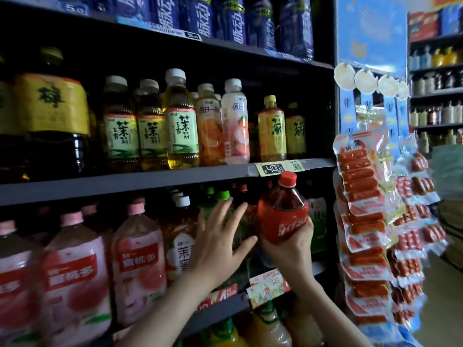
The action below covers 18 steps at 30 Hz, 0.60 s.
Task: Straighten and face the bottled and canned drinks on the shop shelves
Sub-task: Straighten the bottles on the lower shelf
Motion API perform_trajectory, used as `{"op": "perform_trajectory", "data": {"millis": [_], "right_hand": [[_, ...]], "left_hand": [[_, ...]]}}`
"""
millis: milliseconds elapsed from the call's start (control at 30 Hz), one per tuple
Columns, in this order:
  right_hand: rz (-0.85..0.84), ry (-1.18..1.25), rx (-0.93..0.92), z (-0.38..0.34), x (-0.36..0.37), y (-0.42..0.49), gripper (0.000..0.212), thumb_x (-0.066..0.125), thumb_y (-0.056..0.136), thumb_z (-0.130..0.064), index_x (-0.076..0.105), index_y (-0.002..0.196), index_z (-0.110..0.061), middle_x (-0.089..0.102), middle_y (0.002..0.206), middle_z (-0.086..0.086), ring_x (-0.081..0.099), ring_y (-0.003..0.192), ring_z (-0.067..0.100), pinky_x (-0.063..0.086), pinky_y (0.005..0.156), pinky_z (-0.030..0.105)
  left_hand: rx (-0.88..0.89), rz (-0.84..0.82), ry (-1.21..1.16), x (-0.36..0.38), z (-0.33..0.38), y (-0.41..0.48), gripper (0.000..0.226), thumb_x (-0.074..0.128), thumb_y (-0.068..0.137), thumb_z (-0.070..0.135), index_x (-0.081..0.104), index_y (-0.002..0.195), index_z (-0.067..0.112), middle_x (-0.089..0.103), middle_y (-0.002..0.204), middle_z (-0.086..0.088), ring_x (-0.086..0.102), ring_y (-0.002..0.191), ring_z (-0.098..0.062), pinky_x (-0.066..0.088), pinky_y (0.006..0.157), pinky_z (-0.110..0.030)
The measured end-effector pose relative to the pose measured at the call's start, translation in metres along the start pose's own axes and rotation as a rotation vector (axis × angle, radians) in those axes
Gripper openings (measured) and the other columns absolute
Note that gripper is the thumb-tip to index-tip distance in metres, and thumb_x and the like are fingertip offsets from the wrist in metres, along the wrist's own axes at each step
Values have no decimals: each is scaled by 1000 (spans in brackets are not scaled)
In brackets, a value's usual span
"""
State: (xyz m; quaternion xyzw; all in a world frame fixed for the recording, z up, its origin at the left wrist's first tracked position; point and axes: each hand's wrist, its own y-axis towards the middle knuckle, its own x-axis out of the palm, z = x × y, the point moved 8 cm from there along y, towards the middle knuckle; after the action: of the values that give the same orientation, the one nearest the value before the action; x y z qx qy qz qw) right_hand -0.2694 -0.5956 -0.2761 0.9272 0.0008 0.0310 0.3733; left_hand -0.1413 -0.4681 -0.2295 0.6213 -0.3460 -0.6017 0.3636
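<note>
Right hand [290, 244] wrapped round the lower body of the big cola bottle [281, 211], which sits tilted at centre-right of frame. Left hand [218, 239] spread, holding nothing, at the green-capped bottles [223, 196]. Bottle is likely heavy, with slick plastic — grip the waist, support the base.

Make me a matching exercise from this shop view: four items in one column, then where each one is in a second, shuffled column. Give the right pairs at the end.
Items
1. cola bottle
2. yellow-capped tea bottle
3. pink-capped peach drink
4. sausage packs

Places
A. hanging to the right of the shelves
B. standing right above the yellow price tag
C. gripped by the right hand
D. standing left of the left hand

Pairs: 1-C, 2-B, 3-D, 4-A.
</note>
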Motion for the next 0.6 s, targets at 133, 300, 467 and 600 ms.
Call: {"op": "perform_trajectory", "data": {"millis": [133, 300, 467, 600], "right_hand": [[-71, -92, 51, 17, 21, 10, 100, 88, 53, -37, 30, 130, -11, 44, 116, 3, 48, 113, 21, 44, 97, 40], [-73, -167, 165, 49, 39, 4, 101, 90, 51, -30, 32, 129, -5, 45, 116, 10, 47, 114, 26, 43, 96, 39], [-258, -305, 200, 65, 56, -3, 115, 87, 60, -33, 15, 145, -3, 37, 133, 19, 34, 127, 36, 34, 104, 49], [-248, -461, 217, 63, 50, -9, 115, 74, 71, -54, 2, 150, -12, 21, 145, 15, 17, 136, 33, 21, 111, 46]], "left_hand": [[-79, -22, 327, 0, -42, -21, 83, 70, 71, 56, 38, 142, 28, 34, 148, -17, 26, 136, -36, 11, 109, -62], [-47, -141, 437, 16, -48, -29, 95, 75, 59, 64, 42, 141, 27, 46, 141, -18, 39, 133, -38, 12, 105, -64], [-62, -116, 466, 22, -52, -28, 103, 81, 51, 61, 45, 140, 24, 56, 133, -11, 40, 132, -37, 17, 103, -63], [-44, -100, 476, 25, -54, -30, 103, 80, 54, 60, 41, 142, 23, 54, 136, -10, 37, 134, -37, 16, 106, -62]]}}
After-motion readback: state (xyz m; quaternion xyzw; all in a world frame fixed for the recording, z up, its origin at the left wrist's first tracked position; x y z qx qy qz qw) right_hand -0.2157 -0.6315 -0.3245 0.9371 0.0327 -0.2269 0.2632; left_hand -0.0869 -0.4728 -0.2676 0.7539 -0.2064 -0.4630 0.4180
